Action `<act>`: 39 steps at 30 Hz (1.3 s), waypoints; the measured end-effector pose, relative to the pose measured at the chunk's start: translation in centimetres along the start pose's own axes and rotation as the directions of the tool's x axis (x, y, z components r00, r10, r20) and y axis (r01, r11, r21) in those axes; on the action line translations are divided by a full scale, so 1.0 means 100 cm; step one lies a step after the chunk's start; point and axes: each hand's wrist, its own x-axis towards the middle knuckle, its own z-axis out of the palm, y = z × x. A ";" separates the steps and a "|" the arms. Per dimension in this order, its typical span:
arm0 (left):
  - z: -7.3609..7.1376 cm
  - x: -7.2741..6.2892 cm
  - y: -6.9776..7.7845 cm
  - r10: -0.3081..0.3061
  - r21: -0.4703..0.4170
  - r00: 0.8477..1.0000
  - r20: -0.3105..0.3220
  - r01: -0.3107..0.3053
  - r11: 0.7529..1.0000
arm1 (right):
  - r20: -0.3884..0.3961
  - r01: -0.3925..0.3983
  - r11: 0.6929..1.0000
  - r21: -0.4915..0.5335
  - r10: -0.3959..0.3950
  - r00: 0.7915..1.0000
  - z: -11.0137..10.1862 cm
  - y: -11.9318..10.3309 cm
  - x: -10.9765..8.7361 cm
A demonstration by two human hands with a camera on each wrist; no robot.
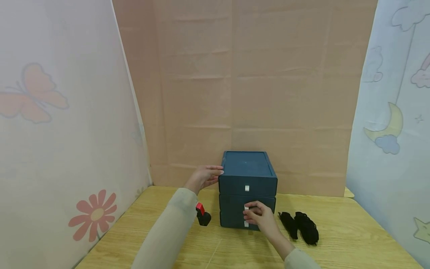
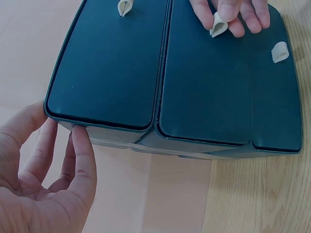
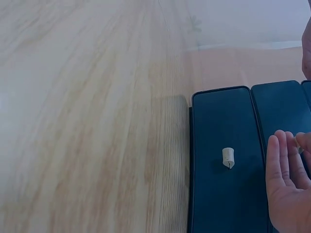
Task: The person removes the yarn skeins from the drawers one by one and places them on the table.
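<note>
A dark blue unit of three stacked drawers (image 1: 248, 164) stands on the table, each drawer front bearing a small white pull tab. My right hand (image 1: 263, 218) pinches the middle drawer's tab (image 2: 219, 25) between thumb and fingers. That drawer's front lies about level with its neighbours. At the unit's upper left edge, my left hand (image 1: 204, 177) touches the side with extended fingers, and its fingertips (image 2: 81, 133) show against the casing. Above the right hand is the top drawer's tab (image 1: 247, 188); below it is the bottom drawer's tab (image 3: 228, 158).
Two black, stringy bundles (image 1: 306, 228) lie right of the drawers. On the left, partly behind my left sleeve, sits a small black object with a red part (image 1: 200, 208). Brown paper (image 1: 268, 93) hangs behind the wooden table (image 1: 342, 231), with printed sheets on both sides.
</note>
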 end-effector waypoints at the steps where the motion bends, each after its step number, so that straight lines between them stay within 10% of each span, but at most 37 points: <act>1: 0.000 0.000 0.000 0.000 0.002 1.000 0.000 0.000 1.000 | -0.002 -0.003 1.000 -0.003 0.003 1.000 0.000 0.000 -0.001; 39: 0.000 -0.003 0.003 -0.013 -0.005 1.000 0.002 0.013 1.000 | 0.127 -0.079 0.992 -0.101 0.092 0.988 -0.001 -0.021 -0.058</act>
